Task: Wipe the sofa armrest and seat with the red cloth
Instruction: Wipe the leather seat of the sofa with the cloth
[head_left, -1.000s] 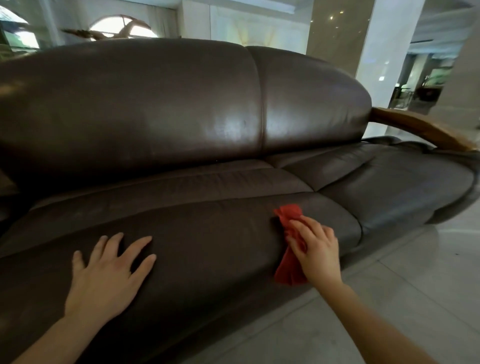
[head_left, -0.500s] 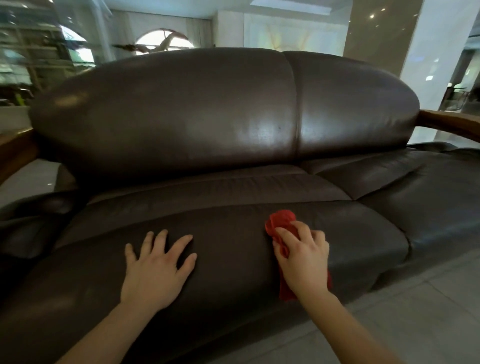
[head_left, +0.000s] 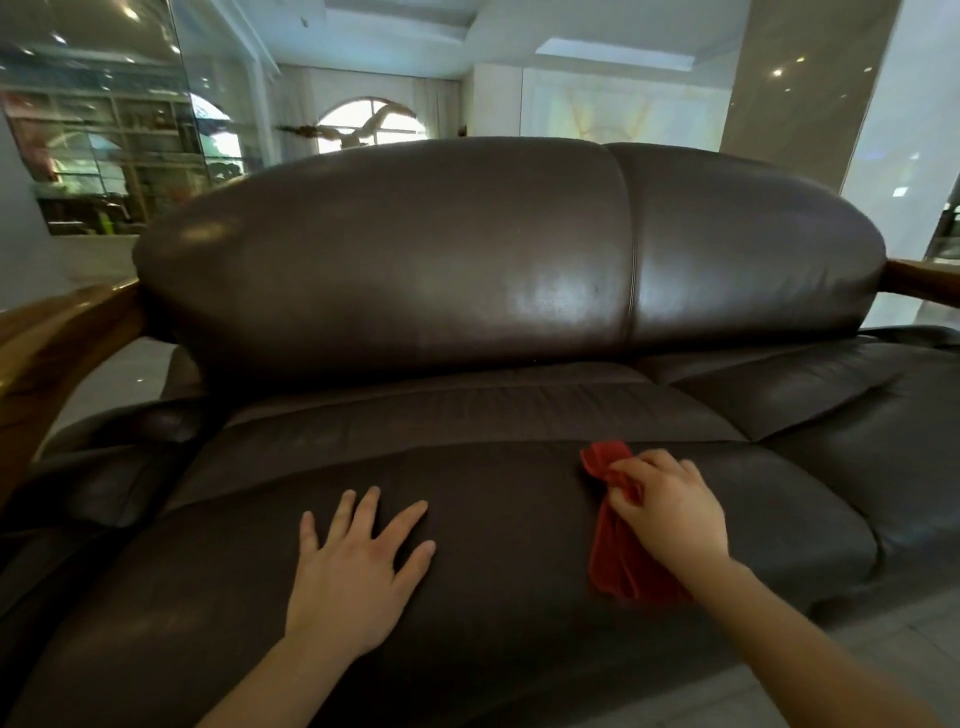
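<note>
My left hand (head_left: 358, 577) lies flat on the sofa seat (head_left: 493, 519), fingers spread and straight. To its right, my right hand (head_left: 670, 512) grips the bunched red cloth (head_left: 615, 558) against the seat. Beyond: backrest (head_left: 415, 249), wooden armrest (head_left: 57, 343).

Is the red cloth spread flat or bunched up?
Bunched: the red cloth is crumpled in the right hand, hanging in folds.
</note>
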